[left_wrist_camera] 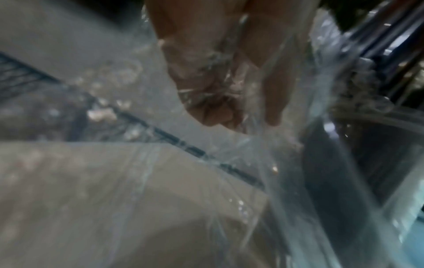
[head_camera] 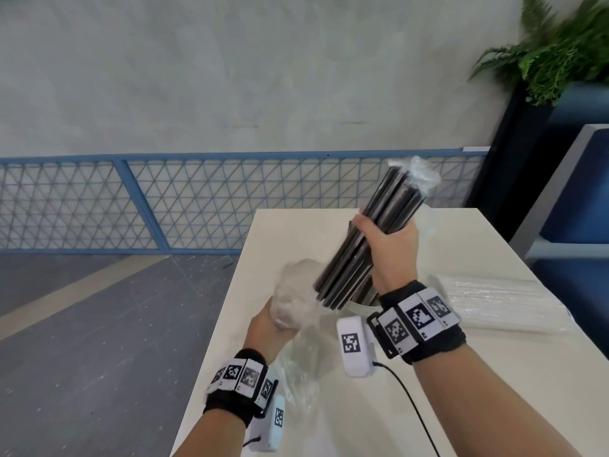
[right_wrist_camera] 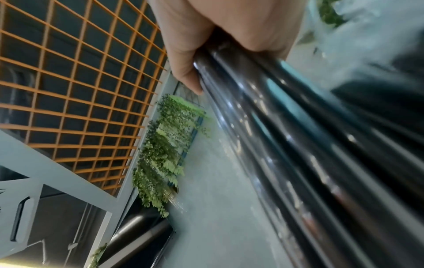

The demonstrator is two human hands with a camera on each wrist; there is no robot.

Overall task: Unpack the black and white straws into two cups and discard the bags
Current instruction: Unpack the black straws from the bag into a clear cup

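My right hand (head_camera: 384, 239) grips a thick bundle of black straws (head_camera: 369, 239) in the air above the table, tilted up to the right, with some clear plastic at its top end (head_camera: 420, 174). In the right wrist view the black straws (right_wrist_camera: 298, 154) run past my curled fingers (right_wrist_camera: 185, 59). My left hand (head_camera: 273, 319) holds the crumpled clear bag (head_camera: 296, 288) just below the bundle's lower end; the left wrist view shows the bag (left_wrist_camera: 229, 163) draped over my closed fingers (left_wrist_camera: 215, 108). A cup (head_camera: 359, 303) is partly hidden behind the bundle. A sealed bag of white straws (head_camera: 494, 301) lies at the right.
The white table (head_camera: 296, 232) has its left edge beside my left arm, with grey floor beyond. A blue mesh fence (head_camera: 164, 202) runs along the wall. A blue seat (head_camera: 573, 209) and a plant (head_camera: 560, 47) stand at the right. A black cable (head_camera: 415, 410) trails across the table.
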